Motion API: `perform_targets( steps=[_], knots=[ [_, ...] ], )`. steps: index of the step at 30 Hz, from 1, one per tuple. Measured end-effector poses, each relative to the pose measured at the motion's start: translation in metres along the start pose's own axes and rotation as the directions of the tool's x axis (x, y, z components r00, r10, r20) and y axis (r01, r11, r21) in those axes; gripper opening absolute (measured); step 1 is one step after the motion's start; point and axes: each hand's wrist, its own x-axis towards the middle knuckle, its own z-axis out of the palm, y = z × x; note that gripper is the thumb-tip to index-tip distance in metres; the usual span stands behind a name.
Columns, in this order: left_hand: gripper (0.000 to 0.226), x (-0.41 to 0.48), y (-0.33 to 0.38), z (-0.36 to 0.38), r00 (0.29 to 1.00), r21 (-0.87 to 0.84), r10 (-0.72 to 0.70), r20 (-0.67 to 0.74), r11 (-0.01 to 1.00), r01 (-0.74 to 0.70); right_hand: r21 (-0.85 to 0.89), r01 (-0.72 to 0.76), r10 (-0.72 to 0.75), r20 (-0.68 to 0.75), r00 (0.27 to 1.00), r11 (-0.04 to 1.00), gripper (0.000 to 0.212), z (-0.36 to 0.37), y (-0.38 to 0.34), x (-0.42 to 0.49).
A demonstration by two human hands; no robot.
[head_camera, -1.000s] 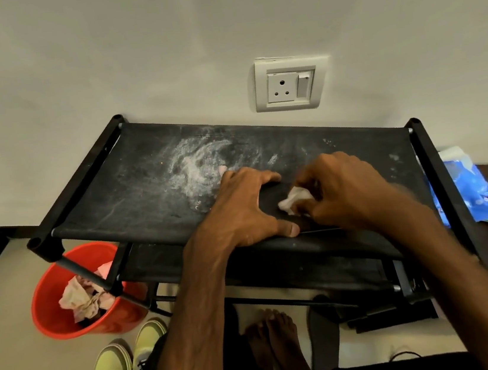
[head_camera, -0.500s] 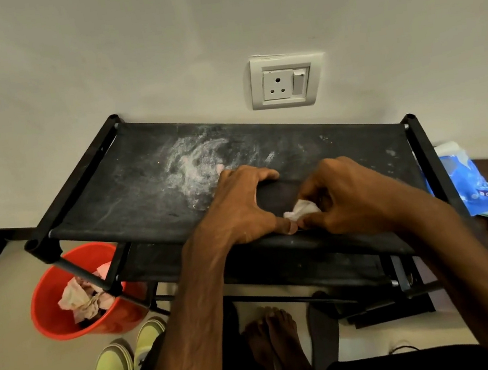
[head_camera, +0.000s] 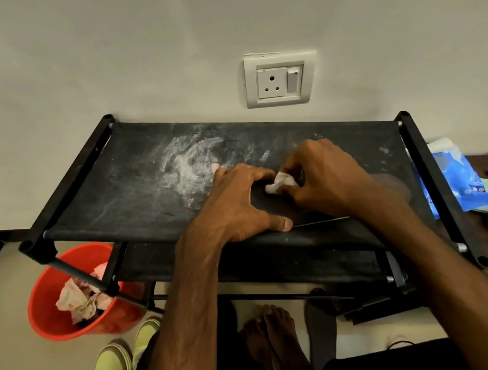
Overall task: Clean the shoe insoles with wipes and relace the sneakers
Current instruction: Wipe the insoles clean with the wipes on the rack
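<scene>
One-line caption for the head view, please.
Left hand holds a dark insole on the black rack while the right hand presses a crumpled wipe onto it.

A dark insole (head_camera: 265, 206) lies on the dusty top shelf of the black rack (head_camera: 145, 197). The left hand (head_camera: 239, 207) spans it, thumb at its near edge and fingers curled at its far edge. The right hand (head_camera: 326, 180) pinches a crumpled white wipe (head_camera: 281, 183) against it. A red bucket (head_camera: 53, 321) holding used wipes stands left of the rack, and a blue packet (head_camera: 460, 184) lies to its right.
</scene>
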Motion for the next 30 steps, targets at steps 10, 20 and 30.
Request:
perform_targets(
  steps=[10,20,30],
  knots=[
    [0.093,-0.001,0.002,0.0,1.0,0.018,0.023,-0.013,1.0,-0.023,0.01,0.024,-0.026,0.178,0.984,1.0,0.018,-0.016,0.007,-0.031],
    [0.09,0.003,0.0,0.001,1.0,0.019,-0.004,0.019,1.0,0.004,0.028,-0.062,0.065,-0.131,0.989,0.998,0.017,0.009,0.009,0.004],
    [0.095,0.0,0.005,0.001,1.0,0.082,0.02,-0.007,0.996,-0.019,0.029,0.018,-0.023,0.187,0.982,0.999,0.017,-0.013,0.008,-0.032]
  ],
)
